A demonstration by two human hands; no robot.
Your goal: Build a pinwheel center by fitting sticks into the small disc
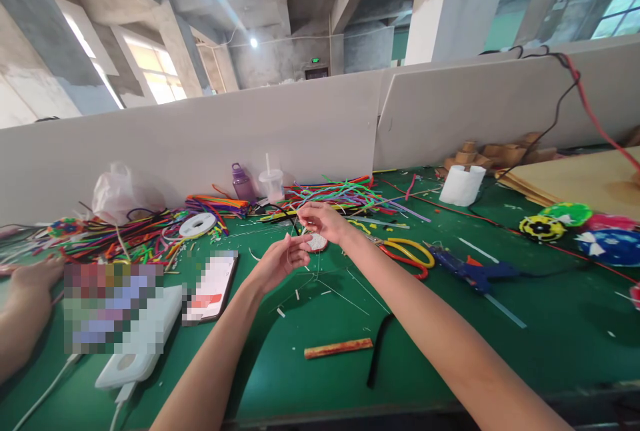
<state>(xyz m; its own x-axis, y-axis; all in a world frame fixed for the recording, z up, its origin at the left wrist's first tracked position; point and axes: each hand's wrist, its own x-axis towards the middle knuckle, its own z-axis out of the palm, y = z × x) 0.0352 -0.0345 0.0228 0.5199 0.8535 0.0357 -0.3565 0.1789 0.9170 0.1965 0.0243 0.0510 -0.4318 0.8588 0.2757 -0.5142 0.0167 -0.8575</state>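
Observation:
Both hands meet above the middle of the green table. My right hand (323,221) is closed, thumb and fingers pinched on a fine, pale thread. Just below and to its left, my left hand (285,261) has its fingers curled in on the same thread, which loops beside the fingertips. Whatever small thing may sit between the fingertips is too fine to make out. Behind the hands, partly hidden, lies a small round dish of white beads (317,242). Loose strands of thread (345,296) trail on the table under the hands.
Right of my hands lie yellow-handled scissors (413,250), red-handled pliers or scissors and a blue glue gun (467,269). A phone (215,284) and a white power bank (145,344) lie left. Pipe cleaners (340,194) pile behind. Another person's hand (37,278) rests far left.

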